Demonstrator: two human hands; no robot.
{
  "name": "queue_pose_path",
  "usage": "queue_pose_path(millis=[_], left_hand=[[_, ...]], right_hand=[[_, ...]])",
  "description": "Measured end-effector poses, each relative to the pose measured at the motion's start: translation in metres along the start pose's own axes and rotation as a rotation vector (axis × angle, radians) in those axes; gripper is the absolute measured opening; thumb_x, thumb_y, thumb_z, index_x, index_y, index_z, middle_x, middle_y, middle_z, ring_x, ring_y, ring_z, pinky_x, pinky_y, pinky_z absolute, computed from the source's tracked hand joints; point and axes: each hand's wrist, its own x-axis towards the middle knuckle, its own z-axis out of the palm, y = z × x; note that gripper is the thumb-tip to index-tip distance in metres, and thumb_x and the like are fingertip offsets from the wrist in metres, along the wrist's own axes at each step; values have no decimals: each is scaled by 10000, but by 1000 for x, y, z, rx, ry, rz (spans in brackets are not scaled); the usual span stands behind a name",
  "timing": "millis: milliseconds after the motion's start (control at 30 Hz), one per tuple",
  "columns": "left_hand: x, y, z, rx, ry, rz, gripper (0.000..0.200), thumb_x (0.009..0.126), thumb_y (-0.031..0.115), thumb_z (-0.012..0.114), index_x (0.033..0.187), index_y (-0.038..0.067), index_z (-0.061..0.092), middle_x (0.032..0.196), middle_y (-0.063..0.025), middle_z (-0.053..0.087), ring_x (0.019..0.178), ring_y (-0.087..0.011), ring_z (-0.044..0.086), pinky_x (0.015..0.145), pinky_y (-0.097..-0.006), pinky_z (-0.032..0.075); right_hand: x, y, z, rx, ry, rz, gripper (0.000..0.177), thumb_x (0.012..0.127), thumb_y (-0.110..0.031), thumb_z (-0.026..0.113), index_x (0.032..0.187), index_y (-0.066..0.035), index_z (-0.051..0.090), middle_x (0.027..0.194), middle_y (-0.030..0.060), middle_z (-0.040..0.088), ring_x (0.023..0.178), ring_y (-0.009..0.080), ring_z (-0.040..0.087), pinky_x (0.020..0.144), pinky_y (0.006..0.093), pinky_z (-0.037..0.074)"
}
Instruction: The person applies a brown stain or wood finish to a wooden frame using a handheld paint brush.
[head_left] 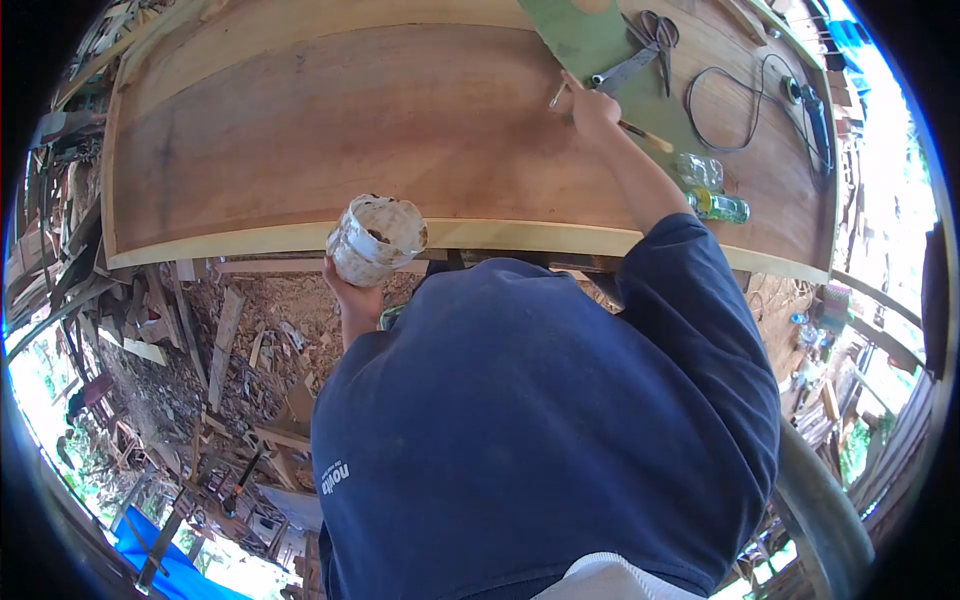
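Note:
My left hand (355, 298) is wrapped round the lower side of a stained white container (382, 236), whose open top faces up at the near edge of the wooden panel (350, 130). Farther up on the right, my right hand (595, 110) is closed on a slim tool with a wooden handle (648, 137). The handle sticks out to the right of the fist, and a thin light tip shows at its left. Just beyond this hand, scissors (660, 45) and a grey metal tool (625, 72) rest on a green sheet (570, 32).
A black cable (715, 148) and a dark device (815, 115) lie at the panel's right end. Nearer are a clear plastic container (699, 171) and a green bottle (725, 207). A raised pale rim (500, 234) borders the panel. Wood scraps (225, 340) cover the ground at left.

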Motion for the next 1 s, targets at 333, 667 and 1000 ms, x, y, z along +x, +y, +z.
queue_pose_path(millis=[333,667,1000], left_hand=[[4,-1,-5,41,-36,33,761,848,653,471,1447,196,362,1483,-77,366,1367,-311,334,1090,-515,313],[-2,-3,5,24,10,39,741,852,639,471,1446,209,362,1492,-73,345,1381,-325,312,1080,-558,311],[-5,12,17,51,-70,-12,680,877,592,454,1433,207,388,1481,-64,375,1366,-314,347,1067,-550,339]], right_hand=[[-44,65,-6,-16,-87,113,868,904,-103,543,1501,-463,25,1120,146,680,962,290,692,777,412,554],[-76,183,43,-120,-224,395,634,954,-206,454,1502,-365,180,1204,141,647,1066,307,652,876,450,517],[-122,56,-47,604,358,71,346,956,-283,481,986,-11,694,927,230,678,905,352,656,815,408,506]])
